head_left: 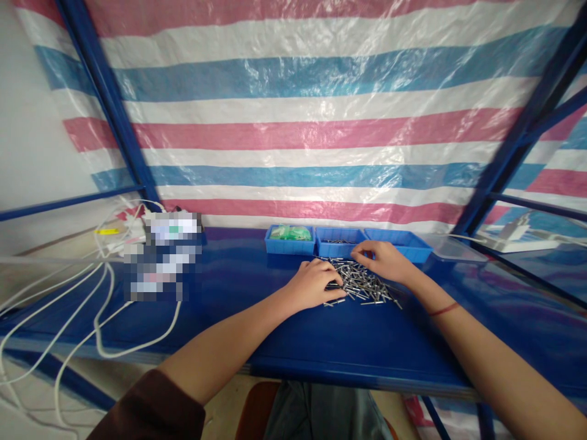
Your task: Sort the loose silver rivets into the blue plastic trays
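Observation:
A loose pile of thin silver metal pins, which look like blind rivets [364, 282], lies on the blue table. At the pile's left edge rests my left hand [313, 285], its fingers curled and its thumb below, closed around some rivets. My right hand [383, 260] hovers over the back right of the pile, just in front of the middle blue bin [338, 249]. Its thumb and fingertips are pinched together; whatever lies between them is too small to make out. A few similar metal pieces show inside that middle bin.
A left blue bin [290, 246] holds green and clear plastic bags. The right blue bin [410, 247] is partly behind my right hand. White cables [103, 305] trail over the table's left side. Blue posts [112, 116] and a striped sheet [293, 134] stand behind.

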The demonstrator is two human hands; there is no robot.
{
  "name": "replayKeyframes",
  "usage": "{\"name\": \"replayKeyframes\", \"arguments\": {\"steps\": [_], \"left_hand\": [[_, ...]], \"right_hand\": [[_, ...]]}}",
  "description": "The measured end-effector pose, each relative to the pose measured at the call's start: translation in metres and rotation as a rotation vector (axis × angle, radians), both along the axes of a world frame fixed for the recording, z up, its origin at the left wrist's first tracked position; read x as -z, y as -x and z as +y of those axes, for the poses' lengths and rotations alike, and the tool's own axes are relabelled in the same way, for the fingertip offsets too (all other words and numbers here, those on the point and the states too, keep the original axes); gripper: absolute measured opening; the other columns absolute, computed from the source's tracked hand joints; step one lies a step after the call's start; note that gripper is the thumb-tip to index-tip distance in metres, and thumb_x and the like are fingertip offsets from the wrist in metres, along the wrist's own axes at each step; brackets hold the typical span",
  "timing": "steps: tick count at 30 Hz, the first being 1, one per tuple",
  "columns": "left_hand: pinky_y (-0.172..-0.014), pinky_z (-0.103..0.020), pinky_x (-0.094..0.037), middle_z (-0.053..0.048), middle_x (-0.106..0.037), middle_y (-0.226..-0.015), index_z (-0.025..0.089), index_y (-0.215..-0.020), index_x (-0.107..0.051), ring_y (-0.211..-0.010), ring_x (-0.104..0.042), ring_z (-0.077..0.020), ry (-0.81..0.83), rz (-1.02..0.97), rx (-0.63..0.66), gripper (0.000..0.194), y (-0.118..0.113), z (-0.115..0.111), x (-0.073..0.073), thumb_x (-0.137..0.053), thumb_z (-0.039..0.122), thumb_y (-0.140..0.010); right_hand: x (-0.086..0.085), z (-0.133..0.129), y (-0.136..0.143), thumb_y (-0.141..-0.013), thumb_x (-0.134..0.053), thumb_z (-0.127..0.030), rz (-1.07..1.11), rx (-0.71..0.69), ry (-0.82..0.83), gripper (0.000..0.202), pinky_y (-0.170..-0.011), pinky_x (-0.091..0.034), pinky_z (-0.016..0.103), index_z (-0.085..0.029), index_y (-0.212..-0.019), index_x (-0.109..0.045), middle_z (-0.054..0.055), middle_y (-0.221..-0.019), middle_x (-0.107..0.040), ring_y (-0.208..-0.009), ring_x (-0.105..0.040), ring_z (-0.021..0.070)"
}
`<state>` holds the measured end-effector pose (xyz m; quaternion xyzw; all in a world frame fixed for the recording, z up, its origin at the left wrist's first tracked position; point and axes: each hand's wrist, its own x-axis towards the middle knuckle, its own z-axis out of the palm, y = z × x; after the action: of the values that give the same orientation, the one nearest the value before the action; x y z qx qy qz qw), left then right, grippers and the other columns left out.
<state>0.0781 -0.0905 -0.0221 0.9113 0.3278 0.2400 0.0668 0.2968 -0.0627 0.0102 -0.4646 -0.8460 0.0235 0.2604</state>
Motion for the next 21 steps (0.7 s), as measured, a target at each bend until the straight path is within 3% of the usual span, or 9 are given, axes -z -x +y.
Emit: {"name": "replayKeyframes", "arguments": {"steps": [9,15,21], "left_hand": [[-0.086,-0.039,-0.036,-0.004,-0.064,-0.100,0.022,-0.088,-0.067,-0.101,-0.053,-0.0220,-0.029,0.018,-0.010,0.020,-0.002,-0.003,-0.001,-0.053,0.036,-0.088],[-0.085,-0.036,-0.038,-0.005,-0.065,-0.096,0.020,-0.089,-0.064,-0.095,-0.056,-0.0206,-0.109,-0.054,-0.070,0.025,-0.002,-0.002,-0.002,-0.043,0.033,-0.093],[-0.075,-0.027,-0.044,-0.002,-0.068,-0.083,0.019,-0.089,-0.059,-0.081,-0.063,-0.0162,0.091,-0.306,-0.061,0.022,-0.004,0.002,-0.004,-0.040,0.028,-0.093]], "right_hand": [[-0.003,-0.013,0.014,-0.079,-0.047,-0.023,0.038,-0.191,0.138,0.021,-0.061,-0.042,0.028,-0.018,-0.071,-0.066,0.002,-0.070,-0.066,-0.063,-0.055,0.0146],[-0.001,-0.016,0.015,-0.078,-0.052,-0.026,0.121,-0.268,0.339,0.018,-0.062,-0.044,0.028,-0.019,-0.078,-0.069,0.001,-0.072,-0.066,-0.064,-0.055,0.0139],[0.000,-0.020,0.025,-0.080,-0.057,-0.038,0.338,-0.259,0.333,0.023,-0.064,-0.046,0.029,-0.018,-0.084,-0.069,0.003,-0.076,-0.067,-0.067,-0.057,0.0140]]}}
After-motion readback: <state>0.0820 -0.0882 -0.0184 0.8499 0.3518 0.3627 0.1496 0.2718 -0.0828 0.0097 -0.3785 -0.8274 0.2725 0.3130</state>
